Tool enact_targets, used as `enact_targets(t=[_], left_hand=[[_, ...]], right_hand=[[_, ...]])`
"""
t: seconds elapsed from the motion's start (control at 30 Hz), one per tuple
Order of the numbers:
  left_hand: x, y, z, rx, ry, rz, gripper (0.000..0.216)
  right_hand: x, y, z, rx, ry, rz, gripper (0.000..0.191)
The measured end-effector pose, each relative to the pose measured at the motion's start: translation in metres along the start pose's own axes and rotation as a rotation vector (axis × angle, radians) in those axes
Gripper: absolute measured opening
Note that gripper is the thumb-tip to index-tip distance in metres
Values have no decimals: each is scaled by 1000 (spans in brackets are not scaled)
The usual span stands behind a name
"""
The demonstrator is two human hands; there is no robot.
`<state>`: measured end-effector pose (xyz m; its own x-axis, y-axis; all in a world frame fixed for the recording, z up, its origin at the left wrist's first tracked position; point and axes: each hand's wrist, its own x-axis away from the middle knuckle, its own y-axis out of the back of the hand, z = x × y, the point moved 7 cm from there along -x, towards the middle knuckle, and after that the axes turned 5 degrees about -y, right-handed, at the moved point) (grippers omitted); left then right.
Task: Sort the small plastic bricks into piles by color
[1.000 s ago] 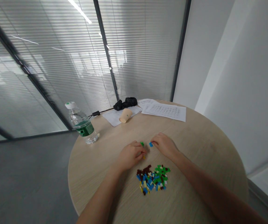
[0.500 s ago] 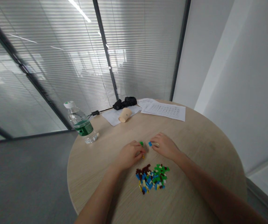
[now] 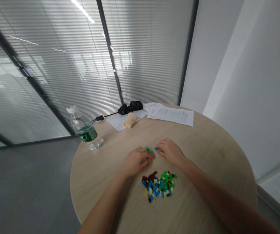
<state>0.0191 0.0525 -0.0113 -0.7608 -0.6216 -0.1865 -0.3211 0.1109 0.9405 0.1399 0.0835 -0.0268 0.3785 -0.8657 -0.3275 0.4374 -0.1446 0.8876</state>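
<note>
My left hand [image 3: 137,160] is closed, its fingers curled over small building bricks that are mostly hidden. A green brick [image 3: 147,149] shows at its fingertips and a yellow brick [image 3: 149,163] peeks out below them. Across a small gap, my right hand [image 3: 169,151] pinches a blue brick [image 3: 156,149] between thumb and fingers. Nearer to me on the table lies a loose pile of small bricks [image 3: 156,188] in brown, blue, green, yellow and white.
On the round wooden table [image 3: 210,156] stands a water bottle [image 3: 88,133] at the left. Towards the back are a paper cup [image 3: 130,120] on its side, a black folded bundle [image 3: 135,106] with a cord, and printed sheets [image 3: 173,116]. A glass partition with blinds rises behind.
The blue brick in my right hand has turned slightly, and the fingers have closed further over it. My left hand and the pile stay almost still.
</note>
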Motion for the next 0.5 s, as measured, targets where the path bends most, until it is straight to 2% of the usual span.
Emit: enact_targets(t=[0.17, 0.23, 0.4, 0.5], left_hand=[[1, 0, 3, -8, 1, -1, 18], [2, 0, 4, -7, 1, 4, 17], [2, -1, 2, 4, 14, 40, 15], [2, -4, 1, 0, 18, 62, 15]], right_hand=[[1, 8, 1, -55, -4, -26, 13], [7, 14, 5, -105, 21, 11, 11], [31, 13, 16, -312, 125, 308, 11], [38, 10, 16, -360, 147, 401, 16]])
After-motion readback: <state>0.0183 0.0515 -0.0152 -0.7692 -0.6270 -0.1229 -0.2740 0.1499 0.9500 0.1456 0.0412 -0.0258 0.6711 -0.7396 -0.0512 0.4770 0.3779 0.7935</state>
